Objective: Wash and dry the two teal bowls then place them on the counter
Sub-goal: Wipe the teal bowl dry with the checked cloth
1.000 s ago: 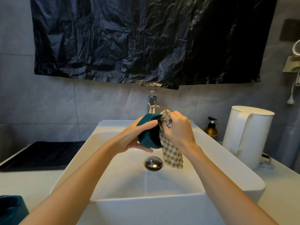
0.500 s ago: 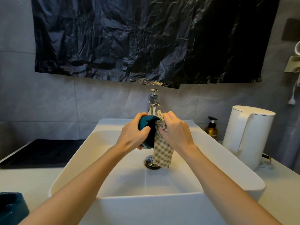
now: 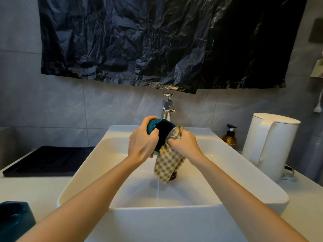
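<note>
Two teal bowls are in view.

1. The held teal bowl (image 3: 151,126) is above the white sink basin (image 3: 83,173), just in front of the one chrome tap (image 3: 167,109). It is tipped on its side, with its dark opening facing right.
2. The second teal bowl (image 3: 14,219) stands on the white counter (image 3: 35,189) at the lower left, well apart from the hands. The picture edge cuts it off in part.

The left hand (image 3: 141,145) grips the held teal bowl, with its fingers curled round the outer wall. The right hand (image 3: 183,143) is clenched on one green-and-cream checked cloth (image 3: 167,165), which is bunched against the bowl's rim. The cloth's free end hangs into the basin and covers most of the drain (image 3: 173,177).

Other items, one of each:
- a black tray (image 3: 47,159) on the counter left of the basin
- an amber pump bottle (image 3: 229,137) right of the basin
- a white kettle (image 3: 269,145) right of the basin
- a black plastic sheet (image 3: 157,41) on the tiled wall above the tap
</note>
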`<state>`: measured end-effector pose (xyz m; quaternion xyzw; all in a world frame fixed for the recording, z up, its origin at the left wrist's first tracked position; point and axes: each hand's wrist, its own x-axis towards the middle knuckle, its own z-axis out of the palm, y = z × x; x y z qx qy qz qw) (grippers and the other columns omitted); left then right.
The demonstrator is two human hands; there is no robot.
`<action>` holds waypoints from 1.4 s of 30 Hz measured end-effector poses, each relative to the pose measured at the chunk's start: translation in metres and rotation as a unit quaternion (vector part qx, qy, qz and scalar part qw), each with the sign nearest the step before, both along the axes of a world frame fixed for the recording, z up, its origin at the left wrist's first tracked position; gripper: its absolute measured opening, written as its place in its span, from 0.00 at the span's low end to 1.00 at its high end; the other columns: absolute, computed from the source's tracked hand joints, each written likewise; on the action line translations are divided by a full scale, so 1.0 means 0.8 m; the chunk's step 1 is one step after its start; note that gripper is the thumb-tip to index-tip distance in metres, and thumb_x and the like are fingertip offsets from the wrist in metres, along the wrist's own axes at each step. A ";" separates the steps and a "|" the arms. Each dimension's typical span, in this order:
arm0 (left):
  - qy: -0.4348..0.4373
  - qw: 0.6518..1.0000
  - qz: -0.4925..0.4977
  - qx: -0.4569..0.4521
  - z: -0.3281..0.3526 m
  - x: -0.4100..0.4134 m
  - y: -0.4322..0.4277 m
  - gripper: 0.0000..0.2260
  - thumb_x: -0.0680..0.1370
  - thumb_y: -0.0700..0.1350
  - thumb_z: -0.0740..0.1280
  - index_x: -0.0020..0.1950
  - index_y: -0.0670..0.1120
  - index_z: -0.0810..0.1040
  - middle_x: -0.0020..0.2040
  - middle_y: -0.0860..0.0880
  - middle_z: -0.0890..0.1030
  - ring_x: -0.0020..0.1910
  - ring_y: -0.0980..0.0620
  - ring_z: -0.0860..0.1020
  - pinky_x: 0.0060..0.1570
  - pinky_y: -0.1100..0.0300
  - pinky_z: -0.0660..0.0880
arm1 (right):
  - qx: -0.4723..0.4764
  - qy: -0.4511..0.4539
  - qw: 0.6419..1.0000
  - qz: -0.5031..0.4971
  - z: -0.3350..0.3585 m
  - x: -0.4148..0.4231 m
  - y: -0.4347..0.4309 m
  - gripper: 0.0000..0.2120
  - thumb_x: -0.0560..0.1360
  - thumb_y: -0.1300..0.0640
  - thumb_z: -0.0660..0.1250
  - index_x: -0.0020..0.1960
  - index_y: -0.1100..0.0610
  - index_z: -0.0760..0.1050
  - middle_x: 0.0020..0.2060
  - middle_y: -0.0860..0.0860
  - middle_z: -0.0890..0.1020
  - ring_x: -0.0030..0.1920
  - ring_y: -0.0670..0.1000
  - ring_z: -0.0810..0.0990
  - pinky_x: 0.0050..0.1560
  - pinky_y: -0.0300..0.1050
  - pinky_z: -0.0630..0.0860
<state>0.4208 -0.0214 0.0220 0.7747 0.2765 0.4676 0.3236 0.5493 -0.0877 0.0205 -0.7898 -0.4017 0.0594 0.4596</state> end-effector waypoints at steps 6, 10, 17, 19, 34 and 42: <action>0.031 0.996 -0.059 -0.056 -0.002 0.007 -0.002 0.16 0.75 0.44 0.58 0.60 0.57 0.73 0.52 0.48 0.77 0.40 0.45 0.78 0.21 0.51 0.78 | 0.023 -0.237 0.969 -0.067 -0.004 0.006 -0.007 0.09 0.70 0.60 0.67 0.50 0.57 0.75 0.45 0.54 0.78 0.46 0.59 0.78 0.40 0.49 0.74; 0.089 0.989 -0.098 -0.068 -0.008 0.011 -0.003 0.19 0.76 0.43 0.58 0.66 0.56 0.71 0.56 0.48 0.76 0.43 0.45 0.77 0.21 0.53 0.77 | 0.097 -0.475 0.874 -0.040 -0.002 0.005 -0.010 0.03 0.72 0.59 0.65 0.45 0.59 0.74 0.40 0.54 0.74 0.33 0.58 0.76 0.26 0.44 0.63; 0.032 0.993 -0.073 -0.083 -0.004 0.009 -0.002 0.16 0.76 0.42 0.58 0.60 0.57 0.74 0.50 0.48 0.77 0.39 0.46 0.78 0.21 0.54 0.77 | 0.035 -0.323 0.943 -0.072 -0.001 0.002 -0.001 0.07 0.73 0.60 0.65 0.51 0.59 0.73 0.47 0.56 0.76 0.45 0.62 0.76 0.42 0.52 0.73; 0.009 0.996 -0.047 -0.070 -0.002 0.008 -0.002 0.14 0.76 0.42 0.58 0.57 0.57 0.73 0.50 0.49 0.77 0.41 0.48 0.77 0.22 0.61 0.75 | 0.036 -0.195 0.978 -0.069 -0.002 -0.002 -0.003 0.07 0.72 0.59 0.64 0.49 0.60 0.73 0.45 0.57 0.77 0.47 0.62 0.76 0.42 0.50 0.73; 0.108 0.988 -0.096 -0.054 -0.005 0.006 -0.001 0.18 0.76 0.42 0.58 0.62 0.57 0.74 0.54 0.49 0.75 0.46 0.42 0.76 0.20 0.50 0.77 | -0.034 -0.404 0.914 0.011 0.002 0.003 -0.015 0.06 0.78 0.58 0.61 0.51 0.60 0.72 0.49 0.58 0.78 0.48 0.63 0.77 0.42 0.52 0.70; 0.073 0.993 -0.073 -0.049 0.002 0.002 -0.001 0.16 0.74 0.42 0.58 0.58 0.57 0.75 0.50 0.48 0.76 0.42 0.43 0.77 0.19 0.55 0.75 | -0.030 -0.324 0.945 -0.023 0.002 0.002 -0.010 0.07 0.77 0.57 0.61 0.48 0.61 0.73 0.46 0.61 0.79 0.47 0.64 0.76 0.40 0.49 0.66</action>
